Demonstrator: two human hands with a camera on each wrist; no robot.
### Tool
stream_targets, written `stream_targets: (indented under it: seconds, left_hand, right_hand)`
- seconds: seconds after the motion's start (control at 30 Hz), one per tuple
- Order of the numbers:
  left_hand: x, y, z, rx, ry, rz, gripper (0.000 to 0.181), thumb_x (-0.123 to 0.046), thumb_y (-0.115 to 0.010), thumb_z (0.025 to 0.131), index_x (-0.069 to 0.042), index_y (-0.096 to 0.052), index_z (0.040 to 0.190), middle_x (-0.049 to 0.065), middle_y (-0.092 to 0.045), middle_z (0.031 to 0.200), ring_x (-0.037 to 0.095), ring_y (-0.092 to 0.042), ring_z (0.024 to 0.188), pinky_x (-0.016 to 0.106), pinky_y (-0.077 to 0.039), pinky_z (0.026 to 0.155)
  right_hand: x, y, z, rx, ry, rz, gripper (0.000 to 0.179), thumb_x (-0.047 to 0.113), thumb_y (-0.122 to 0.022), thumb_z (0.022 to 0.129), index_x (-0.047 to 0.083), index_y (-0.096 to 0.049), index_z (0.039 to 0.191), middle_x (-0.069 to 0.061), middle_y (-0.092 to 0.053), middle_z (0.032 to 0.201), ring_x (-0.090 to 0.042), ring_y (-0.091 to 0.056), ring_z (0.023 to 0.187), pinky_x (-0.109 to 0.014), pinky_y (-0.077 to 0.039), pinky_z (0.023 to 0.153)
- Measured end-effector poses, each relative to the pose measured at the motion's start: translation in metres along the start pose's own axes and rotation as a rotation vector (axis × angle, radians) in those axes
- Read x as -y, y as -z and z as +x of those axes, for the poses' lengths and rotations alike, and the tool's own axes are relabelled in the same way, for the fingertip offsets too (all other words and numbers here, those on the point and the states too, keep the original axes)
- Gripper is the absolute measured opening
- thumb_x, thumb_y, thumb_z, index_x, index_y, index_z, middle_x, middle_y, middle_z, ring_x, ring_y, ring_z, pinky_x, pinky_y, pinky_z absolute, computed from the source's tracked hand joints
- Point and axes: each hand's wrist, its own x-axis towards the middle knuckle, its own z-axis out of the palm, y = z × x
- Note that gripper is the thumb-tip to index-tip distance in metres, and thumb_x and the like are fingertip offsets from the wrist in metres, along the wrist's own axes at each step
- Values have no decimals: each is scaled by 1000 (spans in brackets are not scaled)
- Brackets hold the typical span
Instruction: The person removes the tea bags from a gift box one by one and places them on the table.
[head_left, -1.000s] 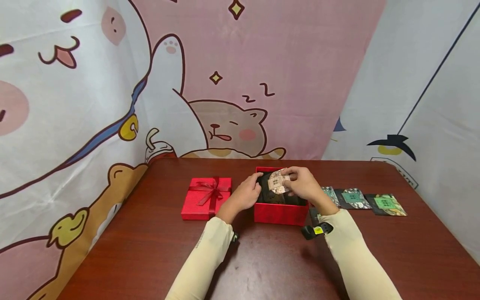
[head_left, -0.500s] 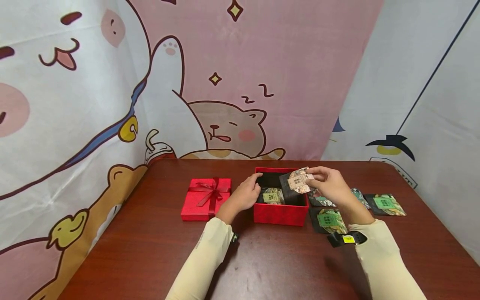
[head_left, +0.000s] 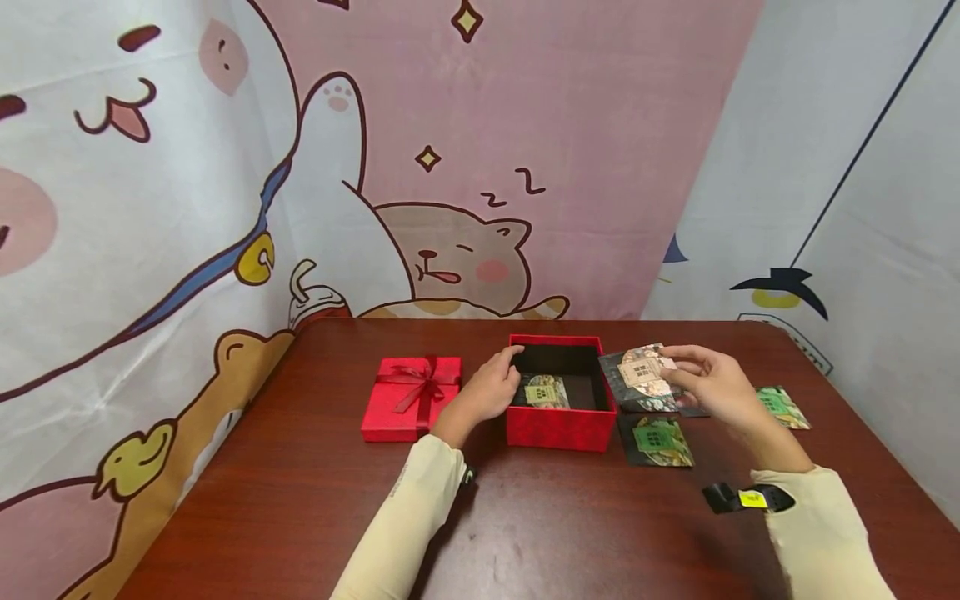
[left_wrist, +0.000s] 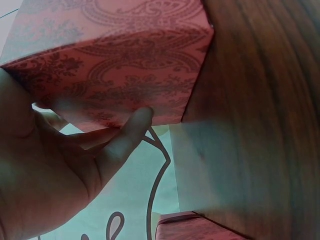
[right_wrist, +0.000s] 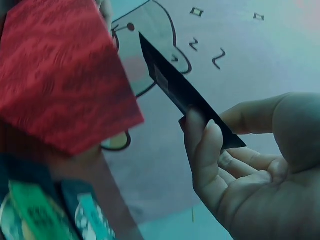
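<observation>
My right hand (head_left: 712,379) pinches a flat black sachet (head_left: 637,372) with a beige label, above the table just right of the red gift box (head_left: 558,427). The right wrist view shows this sachet (right_wrist: 175,87) edge-on between thumb and fingers. My left hand (head_left: 489,387) holds the box at its left wall, a fingertip at the rim. In the left wrist view a digit of this hand (left_wrist: 60,165) lies against the patterned box wall (left_wrist: 145,75). Inside the box lies another sachet (head_left: 546,392) with a yellow-green label.
A green-labelled sachet (head_left: 660,442) lies at the box's right front, and another (head_left: 782,406) farther right. More sachets lie partly hidden beneath the held one and my right hand. The red lid (head_left: 412,400) with a ribbon bow sits left of the box on the wooden table (head_left: 525,525).
My right hand has lifted the beige-labelled sachet out of the box and carried it right. The sachet inside the box has come into view. My left hand has stayed at the box.
</observation>
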Motion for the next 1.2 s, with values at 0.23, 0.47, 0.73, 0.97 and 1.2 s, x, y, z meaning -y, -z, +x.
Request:
stream_targets:
  seconds: [0.23,0.47,0.73,0.97,1.2]
  left_hand:
    - [-2,0,-1,14,0,-11,49,-18,-34,101,-12,-39,150,13,-46,148,26,-48,132,44,-36,110]
    - [-4,1,-1,22,2,-4,50,-18,-34,101,-13,-39,150,12,-46,149,26,-48,132,44,-36,110]
    - [-2,1,-1,21,14,3,49,-20,-34,102,-15,-39,150,9,-45,150,25,-46,134,42,-35,111]
    - [-2,0,-1,20,20,-5,49,-19,-34,102,-15,-39,150,8,-45,150,24,-47,133,42,-34,112]
    - [-2,2,-2,15,19,-9,49,-18,-34,101,-16,-39,150,8,-46,148,24,-48,131,43,-35,111]
  right_hand:
    - [-23,21,-11,-38,-32,-11,53,21,-60,99,-9,-43,139,21,-65,91,-2,-59,78,-31,-56,62]
    - [-49,37,-21,-60,-90,-51,60,25,-60,100,-11,-38,142,16,-65,93,-6,-63,76,-32,-57,64]
    - [-72,50,-30,-53,-145,-76,55,19,-57,100,-12,-36,141,10,-66,89,-6,-58,75,-34,-57,65]
    - [-85,54,-35,-30,-202,-164,58,21,-53,101,-12,-30,144,-12,-68,103,-5,-58,79,-34,-56,65]
    - [-97,58,-37,-10,-207,-167,57,15,-50,100,-16,-27,143,-24,-67,111,-2,-60,79,-35,-56,64]
